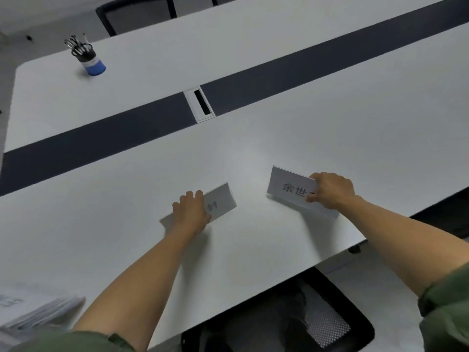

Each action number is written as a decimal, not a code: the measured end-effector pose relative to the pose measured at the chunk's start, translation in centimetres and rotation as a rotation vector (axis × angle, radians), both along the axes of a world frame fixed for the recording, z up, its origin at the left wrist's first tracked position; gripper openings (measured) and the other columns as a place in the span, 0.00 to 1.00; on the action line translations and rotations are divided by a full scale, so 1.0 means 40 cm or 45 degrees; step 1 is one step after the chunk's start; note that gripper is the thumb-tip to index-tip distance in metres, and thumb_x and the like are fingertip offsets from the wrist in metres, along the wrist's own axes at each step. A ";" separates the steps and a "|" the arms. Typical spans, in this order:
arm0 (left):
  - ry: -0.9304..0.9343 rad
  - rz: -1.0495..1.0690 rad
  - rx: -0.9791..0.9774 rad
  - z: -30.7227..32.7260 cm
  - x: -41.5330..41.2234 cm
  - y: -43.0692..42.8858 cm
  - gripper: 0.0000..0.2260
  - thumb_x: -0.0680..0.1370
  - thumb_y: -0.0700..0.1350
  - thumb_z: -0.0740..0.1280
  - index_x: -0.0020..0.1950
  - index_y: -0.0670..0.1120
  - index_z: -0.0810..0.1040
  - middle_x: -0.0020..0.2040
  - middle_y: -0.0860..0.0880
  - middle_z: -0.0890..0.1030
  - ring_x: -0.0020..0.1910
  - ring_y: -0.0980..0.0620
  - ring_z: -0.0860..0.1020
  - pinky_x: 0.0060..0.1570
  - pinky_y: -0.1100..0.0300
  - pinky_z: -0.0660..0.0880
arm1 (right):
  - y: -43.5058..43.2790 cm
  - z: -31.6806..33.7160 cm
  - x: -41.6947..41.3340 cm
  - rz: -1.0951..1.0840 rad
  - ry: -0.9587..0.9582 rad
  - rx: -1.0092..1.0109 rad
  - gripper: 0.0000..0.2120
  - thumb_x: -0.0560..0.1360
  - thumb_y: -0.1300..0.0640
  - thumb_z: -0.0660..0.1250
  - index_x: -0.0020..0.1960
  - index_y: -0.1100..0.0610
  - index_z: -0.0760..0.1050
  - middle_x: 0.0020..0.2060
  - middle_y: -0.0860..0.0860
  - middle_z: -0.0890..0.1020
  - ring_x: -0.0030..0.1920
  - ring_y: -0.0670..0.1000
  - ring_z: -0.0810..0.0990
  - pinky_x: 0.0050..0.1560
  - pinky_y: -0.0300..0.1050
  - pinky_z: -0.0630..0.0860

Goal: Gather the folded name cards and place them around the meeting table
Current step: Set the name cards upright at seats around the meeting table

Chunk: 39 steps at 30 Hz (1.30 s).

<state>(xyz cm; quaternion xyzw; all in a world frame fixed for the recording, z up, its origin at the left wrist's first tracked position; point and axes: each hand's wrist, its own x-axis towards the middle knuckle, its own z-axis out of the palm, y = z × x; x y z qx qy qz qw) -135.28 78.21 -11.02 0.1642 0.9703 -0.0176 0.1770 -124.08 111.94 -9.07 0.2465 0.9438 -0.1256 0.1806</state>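
A folded name card [291,190] is gripped at its end by the right hand [330,190], its lower edge touching the white surface [330,128]. A second card [220,200] is clasped by the left hand [190,212], low over the surface, just left of the first.

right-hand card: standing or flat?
Standing. The card in the right hand shows its printed face upright, bottom edge on the table.
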 end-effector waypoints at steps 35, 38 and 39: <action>-0.049 1.539 0.923 0.086 0.110 -0.118 0.06 0.75 0.38 0.67 0.41 0.40 0.83 0.43 0.43 0.84 0.43 0.43 0.83 0.42 0.56 0.78 | -0.321 0.013 -0.249 0.298 0.233 -0.524 0.14 0.77 0.55 0.64 0.59 0.58 0.80 0.49 0.52 0.85 0.50 0.55 0.82 0.51 0.46 0.76; -0.021 1.489 0.941 0.085 0.077 -0.114 0.06 0.75 0.37 0.67 0.43 0.38 0.84 0.41 0.44 0.84 0.42 0.45 0.81 0.39 0.58 0.76 | -0.331 -0.008 -0.254 0.063 0.255 -0.702 0.12 0.76 0.59 0.65 0.56 0.61 0.81 0.41 0.54 0.85 0.43 0.53 0.84 0.52 0.52 0.80; -0.016 1.460 0.947 0.087 0.065 -0.109 0.06 0.76 0.38 0.67 0.44 0.38 0.84 0.42 0.45 0.83 0.41 0.47 0.80 0.39 0.59 0.75 | -0.331 -0.013 -0.257 0.010 0.262 -0.734 0.11 0.75 0.59 0.65 0.55 0.62 0.81 0.40 0.54 0.85 0.42 0.54 0.84 0.51 0.54 0.80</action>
